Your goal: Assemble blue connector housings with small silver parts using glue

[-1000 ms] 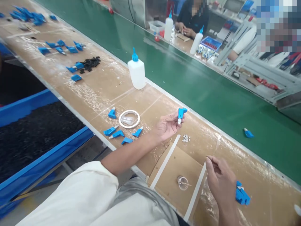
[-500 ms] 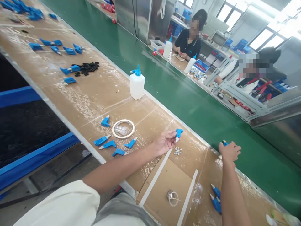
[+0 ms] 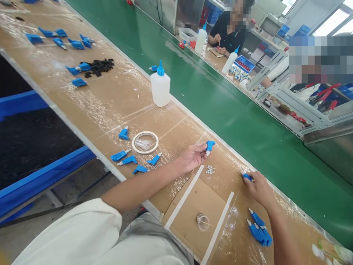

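My left hand (image 3: 193,156) is raised a little above the brown bench and pinches a small blue plastic connector (image 3: 210,145) with a white tip. My right hand (image 3: 256,187) rests on the bench near the green belt's edge, fingers closed on another small blue connector (image 3: 246,177). A little heap of tiny white parts (image 3: 210,169) lies between the two hands. Three finished blue connectors (image 3: 258,230) lie beside my right forearm. A small clear round cap (image 3: 203,222) sits on the cardboard sheet below my hands.
A white glue bottle (image 3: 160,87) with a blue nozzle stands at the belt's edge. A tape ring (image 3: 145,142) and several loose blue parts (image 3: 127,160) lie left of my hand. Black bits (image 3: 99,67) lie farther left. The green conveyor belt (image 3: 226,110) runs alongside; two people sit across it.
My right hand reached out to the green belt, picked up the blue connector lying there, and has drawn it back onto the bench. My left hand kept its connector, nearly still.
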The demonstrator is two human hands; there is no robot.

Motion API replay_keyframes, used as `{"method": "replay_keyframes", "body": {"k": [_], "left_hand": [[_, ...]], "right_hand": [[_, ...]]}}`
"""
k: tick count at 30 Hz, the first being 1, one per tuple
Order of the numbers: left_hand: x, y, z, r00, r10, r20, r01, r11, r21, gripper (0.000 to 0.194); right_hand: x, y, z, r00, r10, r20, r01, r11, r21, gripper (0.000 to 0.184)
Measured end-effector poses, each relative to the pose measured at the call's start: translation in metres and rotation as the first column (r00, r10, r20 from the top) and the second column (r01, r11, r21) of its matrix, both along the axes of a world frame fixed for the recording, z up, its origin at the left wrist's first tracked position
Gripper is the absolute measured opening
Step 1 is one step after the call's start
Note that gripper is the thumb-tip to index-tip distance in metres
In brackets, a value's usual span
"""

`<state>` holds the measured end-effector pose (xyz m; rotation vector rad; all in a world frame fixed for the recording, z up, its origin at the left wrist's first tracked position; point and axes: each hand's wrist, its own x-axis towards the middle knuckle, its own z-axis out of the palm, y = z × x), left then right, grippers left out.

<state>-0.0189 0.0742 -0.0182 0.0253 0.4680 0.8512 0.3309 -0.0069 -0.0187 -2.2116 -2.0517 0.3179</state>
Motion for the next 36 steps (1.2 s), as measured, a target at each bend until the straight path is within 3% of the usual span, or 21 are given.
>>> {"method": "replay_keyframes", "body": {"k": [3,7,11,14,17,23,27,32,36], "left_hand": [[0.001,0.000,0.001,1.000,-0.008,-0.016,0.008,1.000,0.004,0.023],[0.004,-0.002,0.000,1.000,-0.012,-0.023,0.013,0.999,0.031,0.014],[0.006,-0.002,-0.004,0.999,-0.019,-0.043,0.020,0.999,0.030,0.010],[0.007,-0.001,-0.006,0.999,-0.027,-0.040,0.029,0.999,0.034,0.008],[0.007,-0.001,-0.007,0.999,-0.047,-0.029,0.048,0.997,0.058,0.011],[0.006,-0.004,-0.005,0.998,-0.054,-0.006,0.055,0.997,0.058,0.010],[0.007,-0.005,-0.003,0.999,-0.049,0.003,0.049,0.998,0.044,0.011],[0.006,-0.007,-0.001,0.998,-0.054,0.014,0.053,0.997,0.056,0.010],[0.005,-0.007,0.001,0.998,-0.069,0.008,0.068,0.994,0.086,0.013]], "right_hand": [[-0.017,-0.021,0.006,0.996,0.087,0.006,-0.088,0.994,0.069,0.037],[-0.059,-0.010,0.019,0.979,0.203,0.014,-0.200,0.947,0.253,0.040],[-0.111,0.016,0.015,0.882,0.465,-0.076,-0.456,0.883,0.112,0.032],[-0.130,0.027,0.006,0.855,0.517,-0.044,-0.513,0.856,0.067,0.034],[-0.132,0.031,0.004,0.840,0.542,-0.005,-0.542,0.840,0.025,0.036],[-0.134,0.038,0.015,0.818,0.574,0.050,-0.567,0.817,-0.100,0.033],[-0.144,0.041,0.014,0.837,0.544,0.059,-0.531,0.834,-0.152,0.025],[-0.154,0.045,0.012,0.904,0.426,-0.023,-0.426,0.900,-0.092,0.014],[-0.151,0.038,0.027,0.932,0.301,-0.204,-0.305,0.952,0.010,0.020]]}}
